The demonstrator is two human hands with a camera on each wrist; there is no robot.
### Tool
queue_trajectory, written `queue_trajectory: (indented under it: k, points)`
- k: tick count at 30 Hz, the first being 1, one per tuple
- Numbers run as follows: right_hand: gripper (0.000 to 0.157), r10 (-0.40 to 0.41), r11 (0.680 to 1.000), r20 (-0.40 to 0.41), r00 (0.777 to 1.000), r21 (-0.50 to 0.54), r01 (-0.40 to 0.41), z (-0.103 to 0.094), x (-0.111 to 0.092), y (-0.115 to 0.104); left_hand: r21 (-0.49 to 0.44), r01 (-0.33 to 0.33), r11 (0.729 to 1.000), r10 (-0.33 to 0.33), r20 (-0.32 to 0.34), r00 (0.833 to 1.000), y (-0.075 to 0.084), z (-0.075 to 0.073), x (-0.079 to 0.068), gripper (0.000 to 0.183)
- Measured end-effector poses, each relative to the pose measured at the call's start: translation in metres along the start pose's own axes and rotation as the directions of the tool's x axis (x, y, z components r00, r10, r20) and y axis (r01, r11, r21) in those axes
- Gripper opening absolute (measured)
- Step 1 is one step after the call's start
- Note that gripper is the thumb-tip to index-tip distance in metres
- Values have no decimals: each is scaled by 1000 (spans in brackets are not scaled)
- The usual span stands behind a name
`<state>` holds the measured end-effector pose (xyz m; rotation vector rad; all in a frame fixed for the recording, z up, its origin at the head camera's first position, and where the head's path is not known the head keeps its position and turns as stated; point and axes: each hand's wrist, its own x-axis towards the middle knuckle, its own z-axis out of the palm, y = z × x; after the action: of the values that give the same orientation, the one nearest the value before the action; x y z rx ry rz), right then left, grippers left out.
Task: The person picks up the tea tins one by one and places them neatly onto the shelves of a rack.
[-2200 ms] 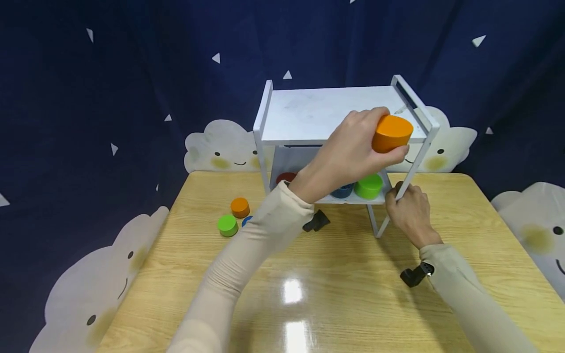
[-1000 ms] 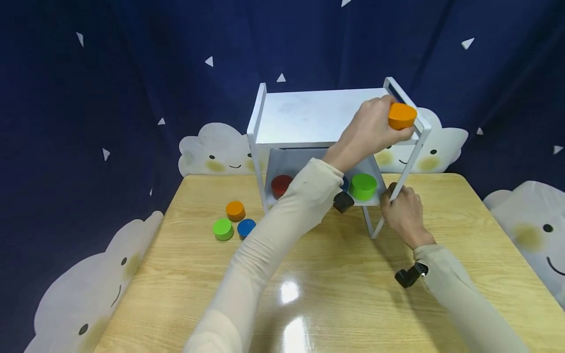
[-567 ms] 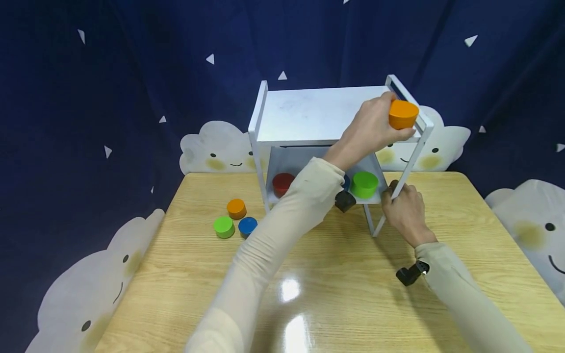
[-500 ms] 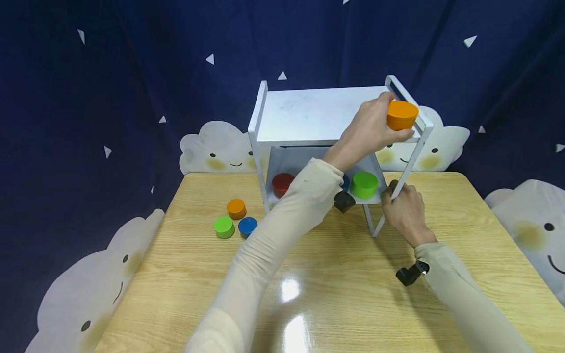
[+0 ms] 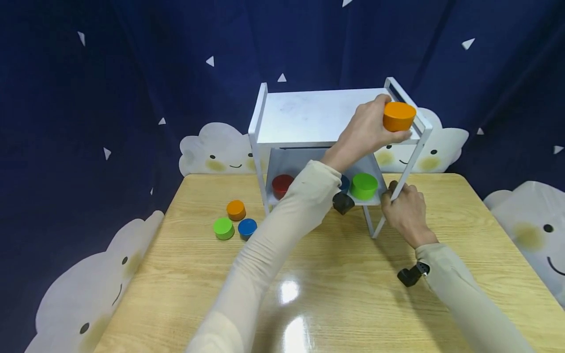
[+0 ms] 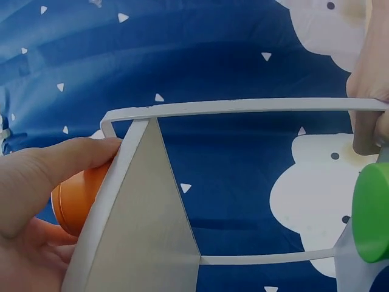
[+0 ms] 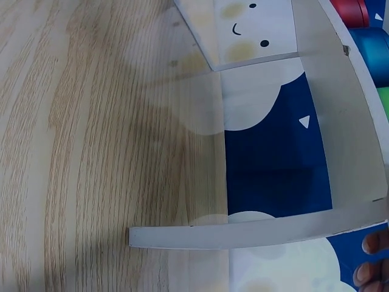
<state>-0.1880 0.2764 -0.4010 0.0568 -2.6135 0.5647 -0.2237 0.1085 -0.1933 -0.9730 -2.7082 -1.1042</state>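
My left hand (image 5: 364, 128) grips a short orange cylinder (image 5: 399, 117) over the right end of the white shelf's top board (image 5: 309, 115). In the left wrist view the thumb lies along the board's edge, and the board partly covers the orange cylinder (image 6: 78, 201). Lower down, my right hand (image 5: 404, 214) holds the front right leg of the white two-tier shelf (image 5: 405, 171). Only a few of the right hand's fingertips (image 7: 375, 274) show at the corner of the right wrist view. On the lower tier sit a red cylinder (image 5: 282, 185), a blue one partly behind my left wrist, and a green cylinder (image 5: 364, 186).
Left of the shelf, a small orange cylinder (image 5: 236, 210), a small green cylinder (image 5: 223, 228) and a small blue cylinder (image 5: 247, 227) stand on the wooden table (image 5: 176, 289). My left forearm crosses in front of the shelf. A dark blue curtain (image 5: 132, 63) hangs behind.
My left hand has carried the orange cylinder back and slightly right to the top board's right end, then drifted slightly left in the last half second. The right hand keeps its hold on the leg.
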Motion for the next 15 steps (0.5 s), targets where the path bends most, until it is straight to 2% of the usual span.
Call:
queue_trajectory:
  k: [10, 15]
  points:
    - [31, -41, 998, -10, 999, -41, 41, -3, 2, 1, 23, -8, 1000, 9, -24, 1000, 0, 3, 2, 67]
    - [32, -51, 996, 16, 999, -74, 52, -4, 3, 2, 38, -12, 999, 14, -32, 999, 0, -1, -2, 72]
